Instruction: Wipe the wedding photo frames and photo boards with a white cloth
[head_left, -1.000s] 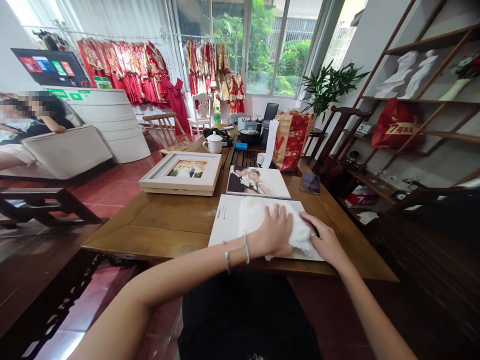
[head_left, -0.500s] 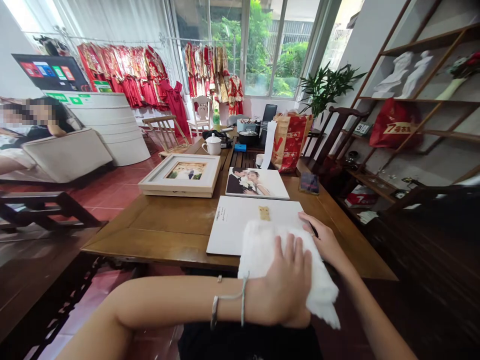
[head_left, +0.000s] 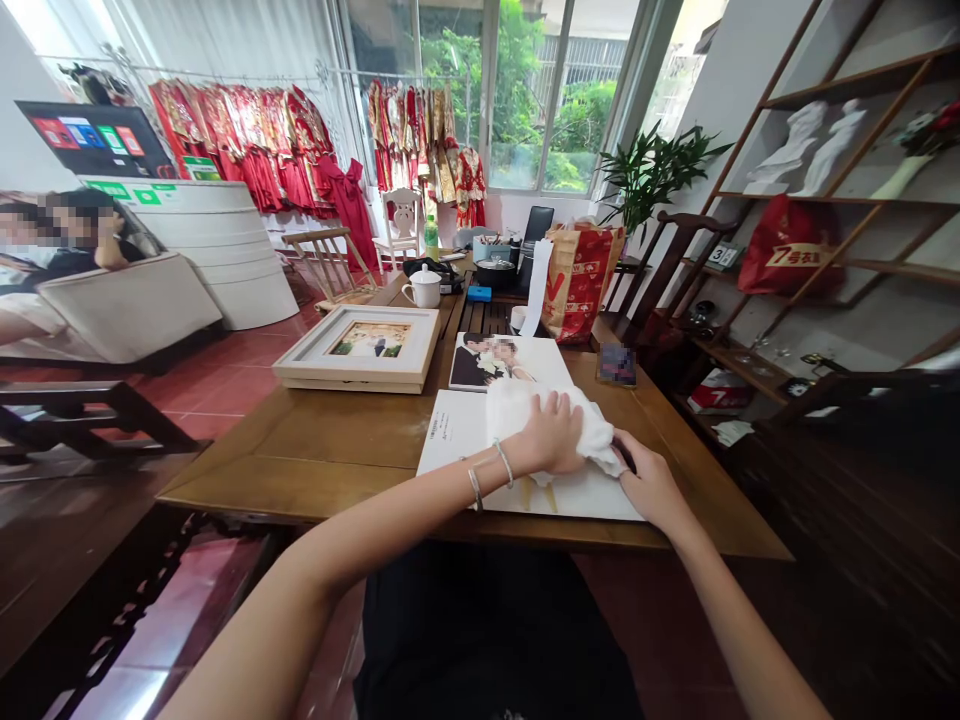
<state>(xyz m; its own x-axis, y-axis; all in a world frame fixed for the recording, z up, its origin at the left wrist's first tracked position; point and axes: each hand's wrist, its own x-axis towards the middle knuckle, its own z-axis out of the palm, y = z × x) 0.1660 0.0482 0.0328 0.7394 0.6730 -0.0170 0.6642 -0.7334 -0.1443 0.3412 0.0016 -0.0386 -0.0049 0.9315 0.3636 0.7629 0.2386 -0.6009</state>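
Observation:
A white flat panel with small print at its left side lies on the wooden table, close to my body. My left hand, wearing bracelets at the wrist, presses a bunched white cloth onto the panel's far part. At the panel's right edge, my right hand grips it; a small dark patch shows between thumb and fingers, too unclear to name. The cloth's right end touches the right hand's fingers. Just beyond, partly covered by the cloth, lies a photo panel of a couple. Yellowish marks show near the white panel's front edge.
A framed picture lies on the left of the table. Farther back stand a white lidded cup and a red paper bag. A small dark card-like item sits at right. People sit on a sofa at far left.
My left hand has slid the cloth away from me, from the panel's near edge to its far part. The cloth is now more bunched. My right hand stays at the right edge.

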